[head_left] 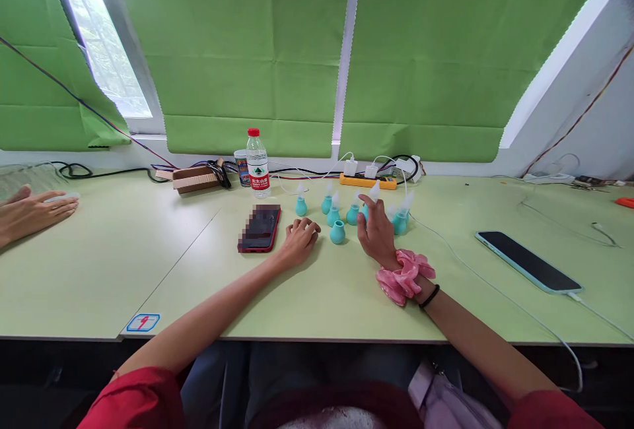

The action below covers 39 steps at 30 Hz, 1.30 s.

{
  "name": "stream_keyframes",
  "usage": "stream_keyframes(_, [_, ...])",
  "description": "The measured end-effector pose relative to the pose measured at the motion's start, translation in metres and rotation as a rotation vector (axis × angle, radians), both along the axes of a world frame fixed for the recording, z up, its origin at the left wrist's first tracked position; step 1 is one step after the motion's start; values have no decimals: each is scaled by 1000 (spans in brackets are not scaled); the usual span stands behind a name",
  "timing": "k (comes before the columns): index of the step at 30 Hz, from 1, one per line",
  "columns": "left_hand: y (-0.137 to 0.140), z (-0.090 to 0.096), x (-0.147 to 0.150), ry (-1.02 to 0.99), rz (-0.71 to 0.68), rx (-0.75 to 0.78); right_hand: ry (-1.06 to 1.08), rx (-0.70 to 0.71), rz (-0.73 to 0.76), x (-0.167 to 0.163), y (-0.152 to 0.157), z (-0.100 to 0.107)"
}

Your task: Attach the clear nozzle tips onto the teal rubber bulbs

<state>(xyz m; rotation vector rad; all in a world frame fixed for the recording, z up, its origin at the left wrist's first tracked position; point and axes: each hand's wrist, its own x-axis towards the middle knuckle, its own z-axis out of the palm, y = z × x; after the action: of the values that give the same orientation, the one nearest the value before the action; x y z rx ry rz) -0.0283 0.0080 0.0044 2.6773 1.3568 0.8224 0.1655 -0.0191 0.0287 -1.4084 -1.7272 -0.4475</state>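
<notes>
From where I stand, the little turquoise pots (333,217) sit in a loose cluster toward the far edge of the worktop (317,310), roughly midway between its sides. Most carry a clear pointed top; the open pot (337,232), nearest the near edge, has none.

The right hand (377,231) reaches in among them, index finger raised, right by a clear top (375,191). I can't tell whether that grip has closed on anything, as the hand hides its own underside. The left hand (301,239) rests loosely curled beside the phone (260,228), its grip released as far as I can see.

It looks like handling of one pot at a time. I'd take it low around the round belly, since the thin tops look easy to bend, and lift straight up. The ruffled pink scrunchie (403,277) could brush neighbours, so I'd keep that wrist high.
</notes>
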Motion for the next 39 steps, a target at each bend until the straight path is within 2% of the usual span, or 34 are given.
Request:
stream_keyframes(3, [-5,13,-1,-192,-37,19,-32,-16,245,-3,-8,1])
stream_keyframes(6, [-11,25,-4,-351,-154,33,-225,-178,495,-12,-16,-4])
stream_keyframes(8, [-14,29,-4,-378,-195,9,-334,-257,585,-19,-20,-7])
stream_keyframes(10, [-13,29,-3,-385,-194,-61,-378,-283,620,-25,-24,-8])
stream_keyframes(12, [-11,28,-2,-424,-196,-203,-371,-285,629,-27,-26,-8])
stream_keyframes(15, [-5,25,-2,-470,-284,-484,-282,-291,614,-27,-26,-8])
stream_keyframes(17, [-3,24,-3,-466,-318,-563,-179,-305,565,-27,-26,-9])
stream_keyframes(21, [-4,27,-4,-456,-249,-410,-18,-345,431,-30,-24,-11])
stream_keyframes(25, [-6,30,-2,-422,-249,-272,3,-426,415,-33,-25,-10])
stream_keyframes(28, [-7,32,-2,-331,-258,-208,63,-468,419,-35,-24,-12])
stream_keyframes(32, [-8,31,-5,-132,-230,18,147,-517,403,-33,-18,-15])
stream_keyframes(39, [-2,14,-7,17,-151,123,215,-445,276,-26,-9,-14])
